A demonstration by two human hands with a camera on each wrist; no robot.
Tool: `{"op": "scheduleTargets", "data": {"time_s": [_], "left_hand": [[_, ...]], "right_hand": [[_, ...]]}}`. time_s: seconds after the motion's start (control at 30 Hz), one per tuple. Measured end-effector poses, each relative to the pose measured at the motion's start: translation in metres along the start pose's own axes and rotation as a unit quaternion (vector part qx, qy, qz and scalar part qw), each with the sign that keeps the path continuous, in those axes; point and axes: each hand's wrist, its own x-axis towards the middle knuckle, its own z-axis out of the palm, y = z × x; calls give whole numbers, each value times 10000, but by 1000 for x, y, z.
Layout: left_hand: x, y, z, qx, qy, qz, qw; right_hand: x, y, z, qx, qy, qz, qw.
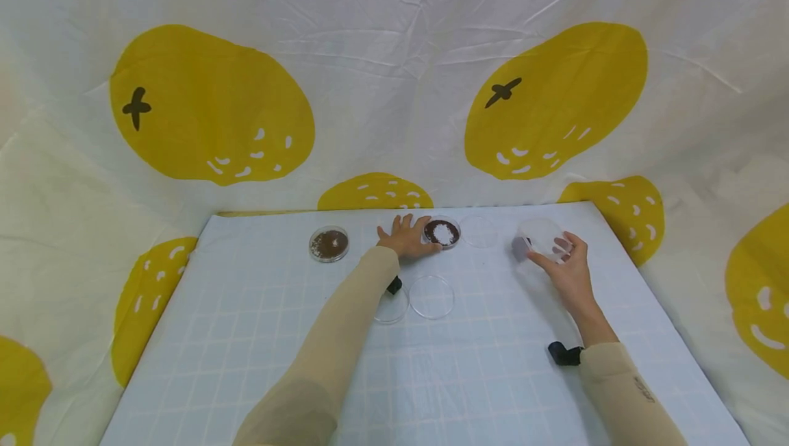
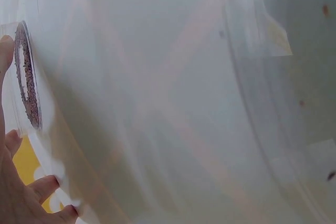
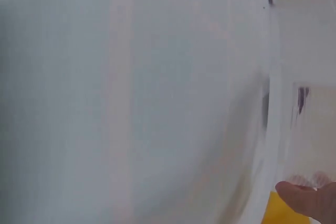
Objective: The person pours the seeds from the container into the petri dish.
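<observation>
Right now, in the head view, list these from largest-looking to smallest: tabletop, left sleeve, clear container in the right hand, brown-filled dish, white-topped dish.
1. Tabletop
2. Left sleeve
3. Clear container
4. Brown-filled dish and white-topped dish: too alike to rank

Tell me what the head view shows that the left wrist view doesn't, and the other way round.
Only the head view shows the right hand holding a clear container, and the leftmost dish, filled with brown material.
Only the left wrist view shows small brown specks in the blur near its right edge.
Both show the left hand, thumb and finger either side of a dark-filled dish with a white patch.
</observation>
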Motion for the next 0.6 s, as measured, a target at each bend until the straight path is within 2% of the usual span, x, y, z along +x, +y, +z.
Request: {"op": "scheduleTargets", "data": {"time_s": [0.6], "left_hand": [[-6,2,-3,-63,53,49,10000]], "right_hand": [[5,20,-16,-76,157,407,9990]]}}
